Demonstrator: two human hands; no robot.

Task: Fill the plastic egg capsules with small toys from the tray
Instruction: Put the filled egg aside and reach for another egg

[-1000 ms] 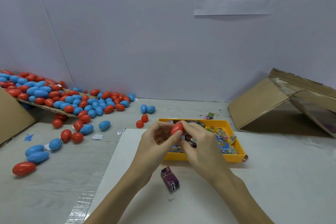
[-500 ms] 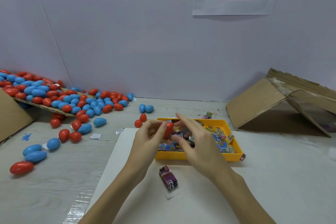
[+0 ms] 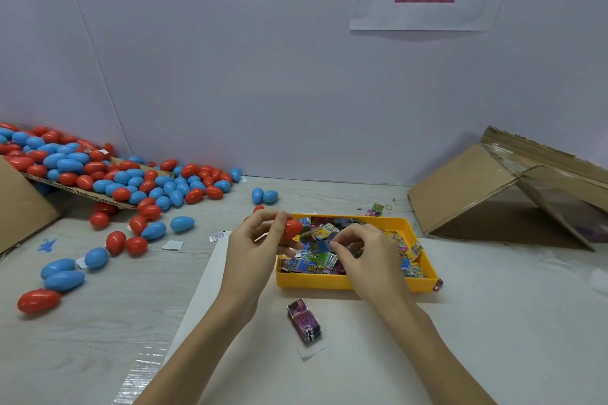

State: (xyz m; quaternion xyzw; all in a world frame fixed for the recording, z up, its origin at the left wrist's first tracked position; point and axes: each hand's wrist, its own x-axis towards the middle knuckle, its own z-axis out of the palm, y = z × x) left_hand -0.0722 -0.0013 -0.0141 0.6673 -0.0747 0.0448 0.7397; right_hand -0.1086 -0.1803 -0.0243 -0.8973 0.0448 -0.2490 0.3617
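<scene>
My left hand [image 3: 255,245] holds a red egg capsule [image 3: 291,229] between thumb and fingers, just over the left end of the yellow tray [image 3: 345,282]. The tray holds several small colourful toy packets [image 3: 312,261]. My right hand [image 3: 368,256] is down inside the tray, its fingertips pinching a small blue packet [image 3: 324,245]. A purple toy packet [image 3: 304,324] lies on the white sheet in front of the tray.
A heap of red and blue eggs [image 3: 98,174] spills off a cardboard flap at the left, with loose eggs [image 3: 62,276] scattered across the table. Two blue eggs [image 3: 264,196] lie behind the tray. A tipped cardboard box [image 3: 500,187] stands at the right.
Both hands held the red egg together; my right hand let go, dropped into the tray and pinched a packet. My left hand kept the egg and shifted slightly left.
</scene>
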